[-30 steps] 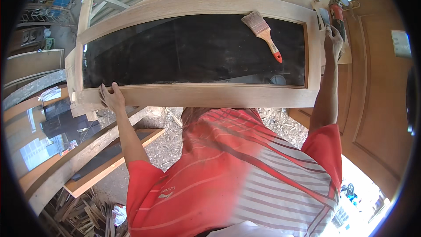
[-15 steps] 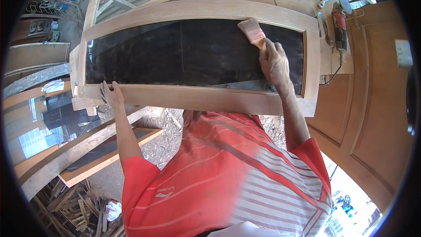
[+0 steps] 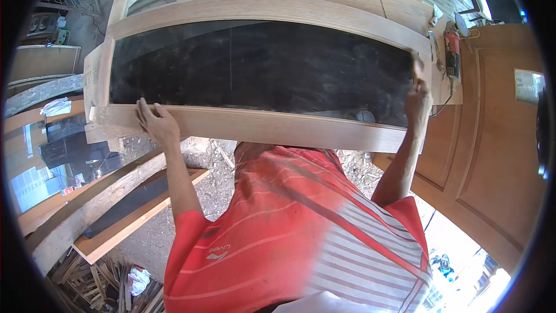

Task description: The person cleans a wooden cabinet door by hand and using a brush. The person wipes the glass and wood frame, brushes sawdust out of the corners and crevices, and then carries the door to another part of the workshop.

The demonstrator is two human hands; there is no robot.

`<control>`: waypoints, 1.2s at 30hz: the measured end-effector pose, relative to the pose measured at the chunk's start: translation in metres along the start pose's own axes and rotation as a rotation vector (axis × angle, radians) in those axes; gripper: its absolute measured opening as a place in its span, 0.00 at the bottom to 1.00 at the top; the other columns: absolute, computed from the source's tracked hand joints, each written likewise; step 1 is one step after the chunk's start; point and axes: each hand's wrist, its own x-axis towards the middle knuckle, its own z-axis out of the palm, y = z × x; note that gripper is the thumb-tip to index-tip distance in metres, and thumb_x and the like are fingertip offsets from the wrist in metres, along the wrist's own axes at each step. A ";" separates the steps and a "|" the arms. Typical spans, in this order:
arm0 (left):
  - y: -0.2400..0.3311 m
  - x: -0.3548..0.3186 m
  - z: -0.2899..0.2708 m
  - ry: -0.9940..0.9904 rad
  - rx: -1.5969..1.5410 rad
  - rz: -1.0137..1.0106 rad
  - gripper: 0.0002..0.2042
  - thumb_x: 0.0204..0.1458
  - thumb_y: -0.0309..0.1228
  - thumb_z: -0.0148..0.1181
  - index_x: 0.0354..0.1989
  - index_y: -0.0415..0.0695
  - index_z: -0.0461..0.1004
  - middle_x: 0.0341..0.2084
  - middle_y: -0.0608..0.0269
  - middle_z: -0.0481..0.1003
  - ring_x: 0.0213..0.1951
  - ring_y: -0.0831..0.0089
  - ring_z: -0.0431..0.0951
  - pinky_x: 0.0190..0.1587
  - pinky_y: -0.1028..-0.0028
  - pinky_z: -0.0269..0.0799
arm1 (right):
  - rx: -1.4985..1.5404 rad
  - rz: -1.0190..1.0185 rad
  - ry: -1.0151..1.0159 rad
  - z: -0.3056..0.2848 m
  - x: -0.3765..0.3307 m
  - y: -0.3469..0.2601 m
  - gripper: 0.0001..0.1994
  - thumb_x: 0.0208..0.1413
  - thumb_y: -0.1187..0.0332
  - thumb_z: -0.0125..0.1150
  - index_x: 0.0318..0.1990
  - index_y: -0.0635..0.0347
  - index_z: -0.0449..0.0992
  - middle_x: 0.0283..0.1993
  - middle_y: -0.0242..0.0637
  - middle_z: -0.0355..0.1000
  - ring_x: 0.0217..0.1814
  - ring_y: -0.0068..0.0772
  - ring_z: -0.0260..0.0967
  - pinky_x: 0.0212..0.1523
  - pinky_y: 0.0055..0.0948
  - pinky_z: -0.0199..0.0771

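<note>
A wooden frame [image 3: 243, 117] with an arched far edge lies across the workbench in front of me, holding a dark glass panel [image 3: 260, 64]. My right hand [image 3: 418, 99] grips a paintbrush [image 3: 417, 68] by its handle at the frame's right end. The brush is edge-on and slightly blurred, its bristles by the inner right edge of the frame. My left hand [image 3: 157, 124] rests on the near rail close to the left corner, fingers spread and reaching toward the glass.
An angle grinder [image 3: 452, 52] with a cord lies on the bench at the right. Beyond it stands a brown panelled door [image 3: 492, 139]. Another glazed frame [image 3: 92, 249] leans low at the left, near a timber beam [image 3: 104, 203]. Wood scraps [image 3: 98, 284] are heaped at lower left.
My right hand has swept the paintbrush from the upper right of the glass rightward and nearer to the frame's right end. My left hand has stayed on the near rail.
</note>
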 end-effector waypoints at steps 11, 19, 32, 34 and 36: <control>0.011 0.013 -0.007 -0.205 -0.264 0.249 0.18 0.65 0.28 0.59 0.62 0.39 0.75 0.61 0.52 0.76 0.68 0.48 0.70 0.71 0.52 0.61 | 0.204 -1.181 -0.576 0.107 -0.185 -0.363 0.07 0.59 0.69 0.60 0.42 0.59 0.79 0.37 0.47 0.80 0.38 0.47 0.81 0.38 0.42 0.84; 0.015 0.019 -0.020 -0.277 -0.262 0.303 0.17 0.62 0.29 0.63 0.60 0.44 0.78 0.60 0.60 0.78 0.67 0.56 0.72 0.73 0.50 0.59 | -0.063 -0.228 0.135 0.039 -0.072 -0.083 0.15 0.64 0.60 0.63 0.52 0.56 0.86 0.43 0.52 0.83 0.45 0.48 0.84 0.47 0.41 0.81; 0.006 0.018 -0.014 -0.342 -0.276 0.442 0.19 0.58 0.31 0.68 0.57 0.44 0.79 0.57 0.61 0.80 0.65 0.59 0.74 0.72 0.50 0.61 | 0.443 -0.771 -0.534 0.093 -0.227 -0.347 0.17 0.52 0.76 0.63 0.50 0.54 0.82 0.41 0.46 0.79 0.42 0.52 0.78 0.43 0.48 0.78; -0.001 0.019 -0.012 -0.332 -0.284 0.441 0.18 0.58 0.31 0.68 0.57 0.44 0.79 0.57 0.61 0.80 0.65 0.59 0.74 0.72 0.50 0.61 | 0.416 -0.746 -0.644 0.075 -0.241 -0.352 0.15 0.58 0.72 0.61 0.52 0.49 0.80 0.37 0.47 0.77 0.41 0.52 0.79 0.42 0.51 0.79; -0.004 0.016 -0.014 -0.334 -0.339 0.408 0.18 0.58 0.31 0.67 0.57 0.43 0.79 0.57 0.60 0.80 0.65 0.58 0.74 0.71 0.51 0.62 | 0.302 -0.602 -0.579 0.050 -0.228 -0.307 0.18 0.60 0.73 0.60 0.57 0.46 0.80 0.42 0.49 0.79 0.46 0.53 0.80 0.46 0.50 0.79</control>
